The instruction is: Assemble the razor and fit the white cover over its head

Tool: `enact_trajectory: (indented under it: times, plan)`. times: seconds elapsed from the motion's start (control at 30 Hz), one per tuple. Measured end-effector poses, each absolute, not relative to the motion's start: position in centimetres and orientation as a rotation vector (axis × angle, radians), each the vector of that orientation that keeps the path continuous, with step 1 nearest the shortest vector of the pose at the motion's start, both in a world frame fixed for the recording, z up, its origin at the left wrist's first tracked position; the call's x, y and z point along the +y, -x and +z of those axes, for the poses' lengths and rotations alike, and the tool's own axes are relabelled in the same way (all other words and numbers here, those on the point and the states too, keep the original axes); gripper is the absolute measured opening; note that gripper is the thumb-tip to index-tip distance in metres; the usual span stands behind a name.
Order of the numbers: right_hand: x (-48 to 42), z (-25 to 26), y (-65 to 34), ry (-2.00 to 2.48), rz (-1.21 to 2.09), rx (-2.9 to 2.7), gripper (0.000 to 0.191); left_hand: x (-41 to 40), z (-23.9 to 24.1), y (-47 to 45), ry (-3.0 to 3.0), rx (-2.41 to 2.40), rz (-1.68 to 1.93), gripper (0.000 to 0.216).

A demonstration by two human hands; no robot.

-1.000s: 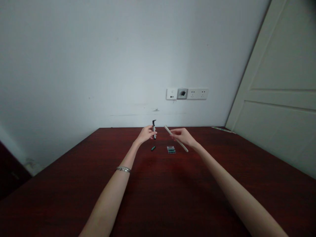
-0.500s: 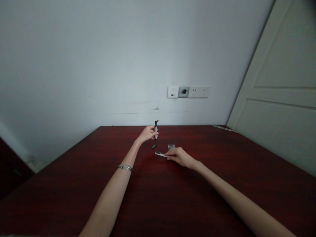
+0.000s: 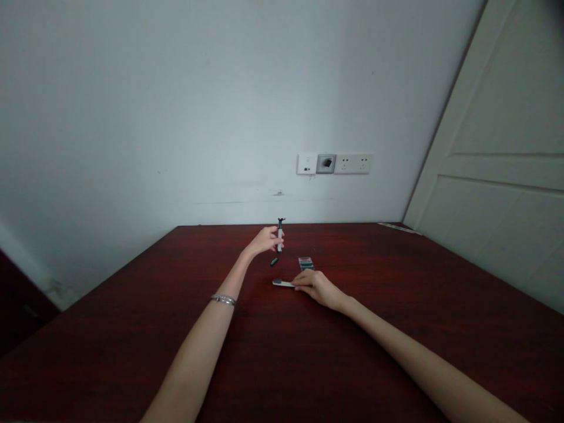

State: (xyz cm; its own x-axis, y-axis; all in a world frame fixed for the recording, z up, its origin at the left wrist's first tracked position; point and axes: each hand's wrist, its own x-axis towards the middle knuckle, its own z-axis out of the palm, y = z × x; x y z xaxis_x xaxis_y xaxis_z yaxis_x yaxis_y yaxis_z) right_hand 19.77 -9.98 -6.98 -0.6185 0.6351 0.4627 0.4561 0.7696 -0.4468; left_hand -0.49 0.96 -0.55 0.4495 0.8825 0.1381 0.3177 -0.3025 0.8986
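Left hand, gripping an upright handle; small green piece, aslant on the surface, nearer this hand; pale stick, long axis crosswise, jutting leftward; clear case, just beyond the right hand, which pinches the stick.

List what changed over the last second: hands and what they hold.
The right hand came down toward the wearer, swinging the white stick from a slant to nearly level, dark-topped end leftward. The left hand shifted slightly right, and the dark top of its slim black-and-white device now faces differently. Nothing was let go. The small green piece and clear case stayed put.
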Motion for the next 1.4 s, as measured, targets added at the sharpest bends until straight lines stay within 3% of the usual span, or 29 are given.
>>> enact_trajectory:
  times: [0.97, 1.23, 1.4]
  plan:
    - [-9.8, -5.1, -19.9, 0.815, 0.342, -2.308, 0.020, -0.4, 0.5, 0.1, -1.781, 0.981, 0.750, 0.019]
    - [-6.0, -2.0, -22.0, 0.930, 0.277, -2.094, 0.019, -0.4, 0.4, 0.0, -1.799, 0.963, 0.737, 0.023]
    - [-2.9, -2.9, -23.3, 1.121, 0.267, -2.130, 0.019, -0.2, 0.0, -0.2, -1.807, 0.935, 0.715, 0.025]
